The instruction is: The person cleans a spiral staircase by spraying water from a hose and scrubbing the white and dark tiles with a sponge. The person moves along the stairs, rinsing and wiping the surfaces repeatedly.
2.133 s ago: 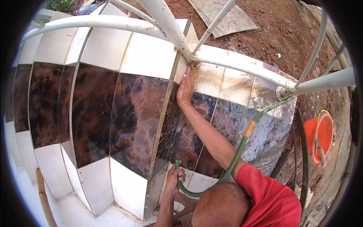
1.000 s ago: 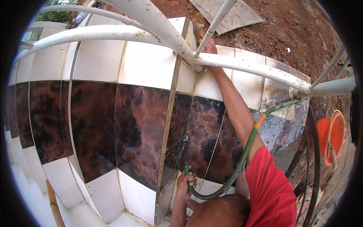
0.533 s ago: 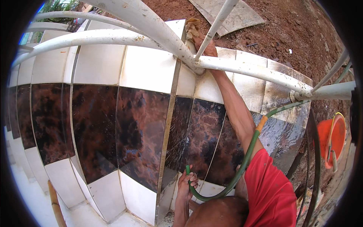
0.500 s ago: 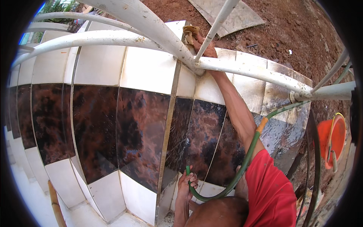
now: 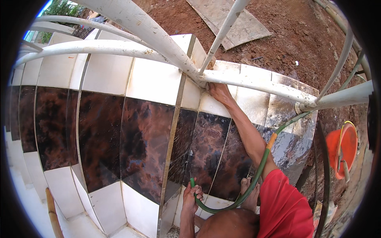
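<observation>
My left hand (image 5: 193,194), low in the middle, is closed round the end of a green hose (image 5: 260,174). Thin water streaks run from the hose's mouth onto the dark marbled tiles (image 5: 209,148). My right arm, in a red sleeve, reaches up to the joint of the white metal railing (image 5: 258,82). There my right hand (image 5: 220,94) is against the white tiles (image 5: 216,104), its fingers partly hidden by a rail. Just past that rail a bit of brown cloth (image 5: 212,62) shows; most of it is hidden.
White rails cross above the tiled wall. An orange bucket (image 5: 342,148) with a tool at its rim stands at right on reddish soil. A flat board (image 5: 232,25) lies on the soil beyond. A bamboo pole (image 5: 52,212) leans at lower left. My bare foot (image 5: 249,198) is beside the hose.
My right hand has come down and nearer from the top corner of the tiled post to below the rail joint. The cloth, plain before, is now mostly hidden. My left hand keeps the hose.
</observation>
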Tool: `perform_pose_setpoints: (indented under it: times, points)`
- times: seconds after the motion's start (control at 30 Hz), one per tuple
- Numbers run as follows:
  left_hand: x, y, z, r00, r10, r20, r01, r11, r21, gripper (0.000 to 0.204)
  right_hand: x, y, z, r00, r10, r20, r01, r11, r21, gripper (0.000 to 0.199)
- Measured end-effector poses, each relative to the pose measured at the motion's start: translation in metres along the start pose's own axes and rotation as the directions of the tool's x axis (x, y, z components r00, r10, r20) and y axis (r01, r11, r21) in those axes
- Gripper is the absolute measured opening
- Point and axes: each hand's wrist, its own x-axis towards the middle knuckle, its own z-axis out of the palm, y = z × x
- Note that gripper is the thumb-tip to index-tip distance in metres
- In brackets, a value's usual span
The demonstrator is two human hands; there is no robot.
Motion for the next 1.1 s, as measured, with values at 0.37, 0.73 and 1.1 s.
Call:
perform_pose_setpoints:
  times: [0.37,0.73,1.1]
  points:
    - [0.009,0.002,-0.005,0.997,0.051,0.050,-0.043,0.988,-0.146,0.037,-0.046,-0.026,-0.017,0.992,0.115,0.054,-0.109,0.989,-0.104,0.041]
    - [0.021,0.009,0.034,0.973,0.186,0.135,-0.178,0.982,-0.070,0.045,-0.270,-0.165,-0.319,0.648,0.623,0.438,-0.409,0.769,-0.491,0.044]
    - [0.040,0.096,0.109,0.791,0.463,0.400,-0.527,0.848,0.059,0.040,-0.082,-0.268,-0.270,0.976,0.095,0.198,-0.010,0.919,-0.393,0.047]
